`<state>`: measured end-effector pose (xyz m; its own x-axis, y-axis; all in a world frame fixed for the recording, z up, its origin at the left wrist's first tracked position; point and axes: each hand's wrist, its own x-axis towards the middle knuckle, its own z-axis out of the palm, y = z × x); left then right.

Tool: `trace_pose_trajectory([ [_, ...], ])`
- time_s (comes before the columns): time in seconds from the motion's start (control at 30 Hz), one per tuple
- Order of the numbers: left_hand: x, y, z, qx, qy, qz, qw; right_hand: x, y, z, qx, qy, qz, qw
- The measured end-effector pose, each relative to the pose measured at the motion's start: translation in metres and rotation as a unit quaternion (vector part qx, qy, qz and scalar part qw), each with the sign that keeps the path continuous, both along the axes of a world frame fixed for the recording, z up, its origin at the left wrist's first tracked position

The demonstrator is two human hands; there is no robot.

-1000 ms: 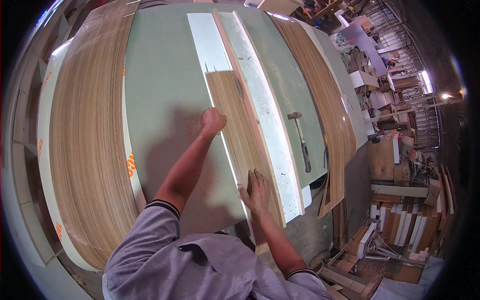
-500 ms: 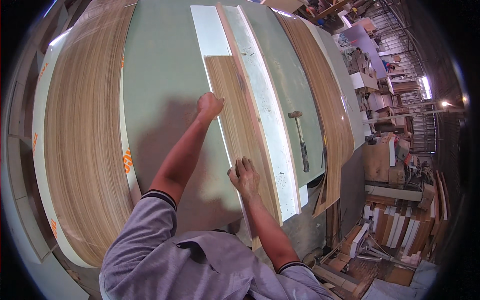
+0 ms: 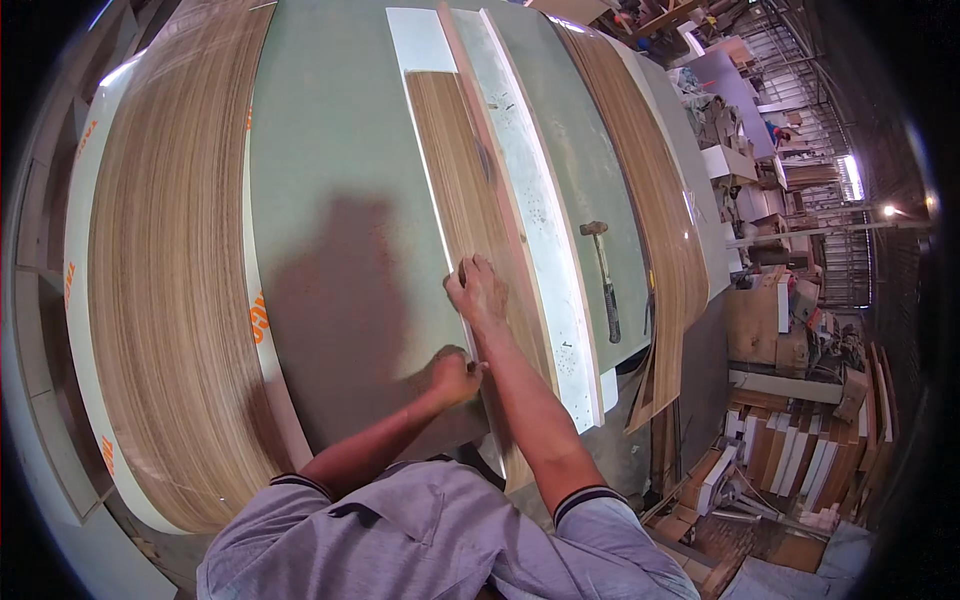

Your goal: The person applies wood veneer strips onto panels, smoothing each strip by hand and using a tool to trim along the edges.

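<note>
A long wood-grain strip [image 3: 455, 180] lies over a narrow white board [image 3: 420, 40], along a raised wooden rail [image 3: 490, 130]. My right hand [image 3: 480, 292] lies on the strip near its left edge, fingers extended over the grain. Closer to my body, my left hand [image 3: 455, 380] is closed at the left edge of the board and strip. Its fingertips meet that edge, but what they pinch, if anything, is hidden. To the right of the rail runs a pale metal-like strip [image 3: 545, 210] with small dark bits on it.
A hammer [image 3: 602, 280] lies on the green tabletop [image 3: 330, 130] at right. Large wood-grain sheets [image 3: 165, 270] curve along the left side, with more brown sheets [image 3: 650, 170] on the right. Stacked boards [image 3: 800, 460] stand at the lower right.
The wood-grain strip has slid farther away from me along the rail. My left hand has come back toward my body, and my right hand has moved forward past it.
</note>
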<state>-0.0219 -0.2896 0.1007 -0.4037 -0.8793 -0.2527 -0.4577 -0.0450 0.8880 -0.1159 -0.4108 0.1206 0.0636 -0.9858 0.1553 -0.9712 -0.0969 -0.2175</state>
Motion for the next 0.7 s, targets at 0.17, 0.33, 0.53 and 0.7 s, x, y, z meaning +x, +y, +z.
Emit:
trace_pose_trajectory([
  [0.17,-0.013,0.003,-0.004,0.029,-0.059,0.033,0.997,0.007,-0.021,0.007,0.033,-0.006,-0.013,0.999],
  [0.33,-0.018,-0.008,-0.007,0.005,-0.028,0.087,0.996,0.01,-0.031,0.013,0.055,-0.02,-0.022,0.998],
  [0.53,-0.028,-0.033,-0.013,0.014,-0.021,0.092,0.995,0.006,-0.03,0.02,0.044,-0.006,-0.048,0.998],
  [0.7,-0.026,-0.086,-0.019,0.004,-0.066,0.171,0.983,-0.023,0.028,0.031,0.014,-0.142,-0.095,0.985],
])
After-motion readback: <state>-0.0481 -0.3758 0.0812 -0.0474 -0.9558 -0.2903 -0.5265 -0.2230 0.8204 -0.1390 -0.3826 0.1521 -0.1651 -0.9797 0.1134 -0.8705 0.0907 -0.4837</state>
